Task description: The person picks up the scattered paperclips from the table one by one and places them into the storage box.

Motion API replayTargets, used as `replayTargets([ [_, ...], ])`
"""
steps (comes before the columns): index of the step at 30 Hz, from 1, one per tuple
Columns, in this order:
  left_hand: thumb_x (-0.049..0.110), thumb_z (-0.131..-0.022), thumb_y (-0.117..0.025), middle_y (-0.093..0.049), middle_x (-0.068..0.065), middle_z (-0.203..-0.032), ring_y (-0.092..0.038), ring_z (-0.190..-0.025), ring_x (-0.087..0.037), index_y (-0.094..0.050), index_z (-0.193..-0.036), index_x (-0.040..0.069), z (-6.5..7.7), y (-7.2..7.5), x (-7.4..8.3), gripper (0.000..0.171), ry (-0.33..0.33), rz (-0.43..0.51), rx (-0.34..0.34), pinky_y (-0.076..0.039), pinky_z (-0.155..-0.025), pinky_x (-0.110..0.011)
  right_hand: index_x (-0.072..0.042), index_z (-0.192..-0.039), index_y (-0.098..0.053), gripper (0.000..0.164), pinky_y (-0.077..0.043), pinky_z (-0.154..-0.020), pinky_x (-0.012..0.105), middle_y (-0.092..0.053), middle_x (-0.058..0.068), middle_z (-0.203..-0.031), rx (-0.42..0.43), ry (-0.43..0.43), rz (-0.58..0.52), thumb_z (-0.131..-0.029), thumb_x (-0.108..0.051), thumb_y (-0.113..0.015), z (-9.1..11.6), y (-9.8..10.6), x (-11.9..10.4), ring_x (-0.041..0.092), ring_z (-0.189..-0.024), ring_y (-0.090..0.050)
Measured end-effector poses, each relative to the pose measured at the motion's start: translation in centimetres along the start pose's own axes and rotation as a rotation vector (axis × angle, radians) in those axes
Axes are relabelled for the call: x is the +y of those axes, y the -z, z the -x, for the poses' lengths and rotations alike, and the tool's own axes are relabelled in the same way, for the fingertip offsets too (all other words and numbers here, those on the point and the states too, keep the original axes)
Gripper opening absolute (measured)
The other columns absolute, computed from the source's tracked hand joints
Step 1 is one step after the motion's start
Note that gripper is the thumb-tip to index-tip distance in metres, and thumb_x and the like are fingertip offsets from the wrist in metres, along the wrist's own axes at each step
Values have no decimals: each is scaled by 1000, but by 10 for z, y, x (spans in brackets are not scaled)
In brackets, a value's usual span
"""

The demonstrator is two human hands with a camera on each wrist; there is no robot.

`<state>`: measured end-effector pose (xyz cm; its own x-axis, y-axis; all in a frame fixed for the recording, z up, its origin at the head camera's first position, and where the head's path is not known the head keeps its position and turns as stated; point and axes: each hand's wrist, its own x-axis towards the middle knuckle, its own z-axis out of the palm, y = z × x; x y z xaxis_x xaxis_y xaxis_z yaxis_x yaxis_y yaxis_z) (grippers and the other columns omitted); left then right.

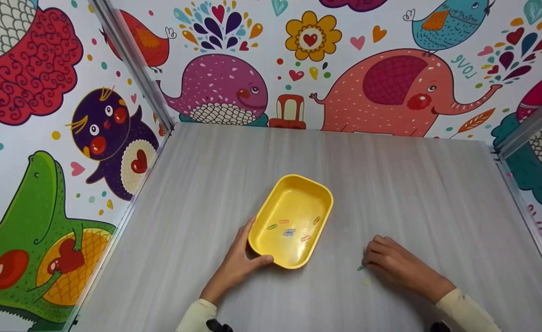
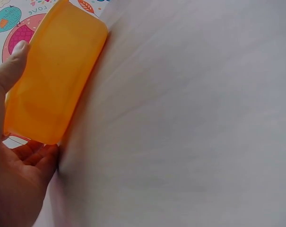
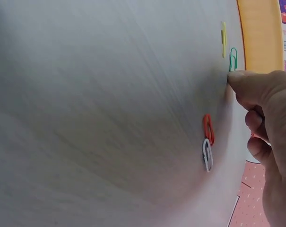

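A yellow plastic tray [image 1: 298, 184] lies at an angle on the table. My left hand [image 1: 238, 258] holds its near left corner, thumb at the rim and fingers along the outer side; in the left wrist view the fingers [image 2: 46, 158] reach to its lower edge. Inside lie several coloured paper clips, among them a blue one [image 1: 288, 233] and a green one [image 1: 272, 227]. To the right of the tray, my right hand [image 1: 397, 265] pinches one end of a green paper clip [image 3: 233, 56] at the tabletop. A yellow paper clip [image 3: 223, 40] lies close by.
A red paper clip [image 3: 208, 128] and a white paper clip [image 3: 208, 155] lie end to end on the table beside the right hand. Grey wood-grain tabletop [image 1: 234, 161] surrounds the tray. Walls printed with cartoon animals, such as an elephant [image 1: 377, 101], border the table at the back and sides.
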<state>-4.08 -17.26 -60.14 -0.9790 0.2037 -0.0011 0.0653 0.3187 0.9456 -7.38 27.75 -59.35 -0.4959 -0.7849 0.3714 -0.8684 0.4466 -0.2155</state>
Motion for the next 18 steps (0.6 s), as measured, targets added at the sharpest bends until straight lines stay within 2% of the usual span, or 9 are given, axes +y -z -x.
replayTargets([
  [5,31,-92,-93,-36,-9,-174,-40,-157,-29,-22,-177,12,-1,0,-1,112,-5,-2,0,-26,-128,-62,-18,-91,-75,33,-40,-78,22,-64,-11,-96,32,-7,-29,-77,5,-94,3,-3,1,7,-90,-50],
  [12,31,-92,-93,-35,-8,-175,-39,-157,-27,-22,-177,16,0,0,1,112,4,13,4,-24,-129,-59,-21,-90,-74,33,-38,-79,21,-65,-12,-96,63,-16,-59,-79,4,-93,7,-8,2,6,-90,-51],
  [15,31,-92,-93,-34,-9,-175,-38,-158,-29,-22,-177,15,0,0,1,112,4,11,5,-24,-129,-60,-21,-91,-75,29,-40,-81,22,-66,-11,-97,68,-42,-82,-84,3,-92,9,-9,1,6,-91,-52],
  [18,32,-92,-93,-35,-9,-174,-39,-157,-29,-22,-177,15,0,0,1,112,4,9,4,-25,-129,-61,-20,-93,-76,19,-42,-82,22,-67,-11,-98,86,-66,-103,-93,-4,-88,12,-9,0,6,-92,-54],
])
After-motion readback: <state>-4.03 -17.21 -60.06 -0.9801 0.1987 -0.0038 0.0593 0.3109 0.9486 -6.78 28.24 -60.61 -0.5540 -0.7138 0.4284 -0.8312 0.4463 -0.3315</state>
